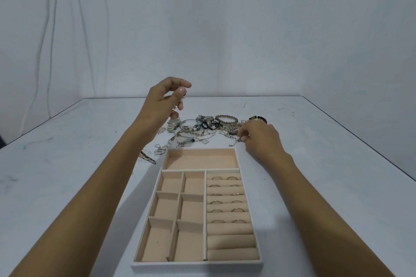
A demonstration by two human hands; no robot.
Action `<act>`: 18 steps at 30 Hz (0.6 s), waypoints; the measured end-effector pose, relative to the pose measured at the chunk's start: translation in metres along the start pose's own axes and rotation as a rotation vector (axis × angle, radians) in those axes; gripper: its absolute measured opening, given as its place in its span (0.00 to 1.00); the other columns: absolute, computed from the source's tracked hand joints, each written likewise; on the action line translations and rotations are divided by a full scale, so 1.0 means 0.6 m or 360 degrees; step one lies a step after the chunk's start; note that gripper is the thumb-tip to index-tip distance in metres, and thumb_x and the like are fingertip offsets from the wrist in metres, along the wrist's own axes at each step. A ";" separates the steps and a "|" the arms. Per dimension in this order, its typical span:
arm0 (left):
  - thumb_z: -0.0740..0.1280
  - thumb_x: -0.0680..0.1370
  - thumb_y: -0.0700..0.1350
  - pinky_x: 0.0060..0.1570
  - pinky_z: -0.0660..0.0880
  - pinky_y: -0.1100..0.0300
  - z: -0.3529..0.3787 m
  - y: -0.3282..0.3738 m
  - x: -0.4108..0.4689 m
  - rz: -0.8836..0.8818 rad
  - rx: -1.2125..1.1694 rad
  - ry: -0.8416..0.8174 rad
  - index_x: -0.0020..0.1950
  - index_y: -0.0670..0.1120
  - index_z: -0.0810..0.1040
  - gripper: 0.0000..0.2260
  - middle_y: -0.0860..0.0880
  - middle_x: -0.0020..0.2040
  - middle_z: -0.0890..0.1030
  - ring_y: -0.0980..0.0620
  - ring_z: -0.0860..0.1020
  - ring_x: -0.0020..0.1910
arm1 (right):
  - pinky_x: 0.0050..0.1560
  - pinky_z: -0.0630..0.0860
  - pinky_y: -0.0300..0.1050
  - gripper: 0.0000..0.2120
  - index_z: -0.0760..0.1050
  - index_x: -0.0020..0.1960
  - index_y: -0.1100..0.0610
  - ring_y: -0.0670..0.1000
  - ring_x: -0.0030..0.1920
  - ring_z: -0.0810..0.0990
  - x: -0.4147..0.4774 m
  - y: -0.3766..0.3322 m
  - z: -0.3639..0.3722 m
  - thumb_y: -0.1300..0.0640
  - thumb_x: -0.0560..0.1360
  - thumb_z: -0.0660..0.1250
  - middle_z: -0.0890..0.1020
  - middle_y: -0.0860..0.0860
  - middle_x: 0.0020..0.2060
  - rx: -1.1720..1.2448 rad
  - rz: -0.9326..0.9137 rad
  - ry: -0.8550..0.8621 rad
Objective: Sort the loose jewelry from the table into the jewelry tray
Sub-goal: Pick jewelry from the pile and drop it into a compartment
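The tray (pixel 193 266) is sitting at the middle of the table's (pixel 315 164) near edge, its long side running away from the person. Wide bare surface is lying open to both sides of it, out to the left and right edges, and beyond the pile (pixel 202 129) to the far edge and both far corners. The pile is spreading just past the tray's far wall, with a watch (pixel 173 123) at its left end, a bangle (pixel 226 118) and a bead bracelet (pixel 258 118) toward the right. A clip (pixel 148 158) is lying just off the tray's far left corner.

The left hand (pixel 162 105) is hovering above the pile's left end, thumb and fingers curling round a glinting bit (pixel 184 96) too small to name. The right hand (pixel 262 140) is resting low at the pile's right end, fingertips curling into the chains; I cannot tell whether they are pinching anything.

Rings (pixel 233 178) are sitting in the tray's right-hand rolls.
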State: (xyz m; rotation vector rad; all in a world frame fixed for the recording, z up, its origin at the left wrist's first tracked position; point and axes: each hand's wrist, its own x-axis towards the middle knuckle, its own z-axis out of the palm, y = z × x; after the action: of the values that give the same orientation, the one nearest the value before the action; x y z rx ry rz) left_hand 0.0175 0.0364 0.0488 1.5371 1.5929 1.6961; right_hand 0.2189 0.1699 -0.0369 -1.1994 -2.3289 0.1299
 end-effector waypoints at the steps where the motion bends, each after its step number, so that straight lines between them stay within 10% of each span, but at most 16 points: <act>1: 0.61 0.81 0.39 0.27 0.67 0.66 -0.002 -0.001 -0.003 -0.0002 0.0010 -0.0006 0.51 0.49 0.77 0.07 0.54 0.42 0.74 0.60 0.72 0.31 | 0.50 0.64 0.45 0.13 0.80 0.46 0.54 0.52 0.52 0.74 0.000 -0.001 0.002 0.68 0.73 0.61 0.79 0.47 0.42 -0.0016 -0.0016 0.0009; 6: 0.63 0.80 0.41 0.28 0.66 0.67 -0.008 0.010 -0.014 0.0029 -0.0008 -0.0006 0.51 0.51 0.78 0.06 0.55 0.43 0.75 0.59 0.72 0.32 | 0.48 0.66 0.47 0.13 0.76 0.42 0.53 0.52 0.49 0.74 0.003 0.000 0.010 0.69 0.73 0.60 0.78 0.48 0.42 0.0082 0.0018 0.0040; 15: 0.63 0.80 0.41 0.31 0.66 0.65 -0.018 0.048 -0.031 0.0106 -0.0229 0.0044 0.52 0.51 0.78 0.06 0.56 0.39 0.74 0.56 0.71 0.34 | 0.31 0.71 0.34 0.12 0.75 0.41 0.54 0.47 0.34 0.77 0.016 -0.028 -0.042 0.68 0.77 0.63 0.80 0.49 0.34 0.1589 0.0340 0.0191; 18: 0.63 0.80 0.42 0.32 0.66 0.65 -0.024 0.056 -0.039 0.0096 -0.0314 0.0030 0.52 0.51 0.77 0.06 0.56 0.39 0.74 0.55 0.71 0.34 | 0.40 0.75 0.39 0.08 0.75 0.46 0.55 0.48 0.40 0.81 0.012 -0.044 -0.062 0.66 0.78 0.63 0.81 0.50 0.38 0.1925 0.0305 0.0146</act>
State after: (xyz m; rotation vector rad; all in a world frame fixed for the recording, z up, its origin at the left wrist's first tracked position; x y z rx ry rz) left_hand 0.0269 -0.0002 0.0705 1.4881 1.3540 1.8436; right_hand 0.2142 0.1544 0.0063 -0.7156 -1.5125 1.2862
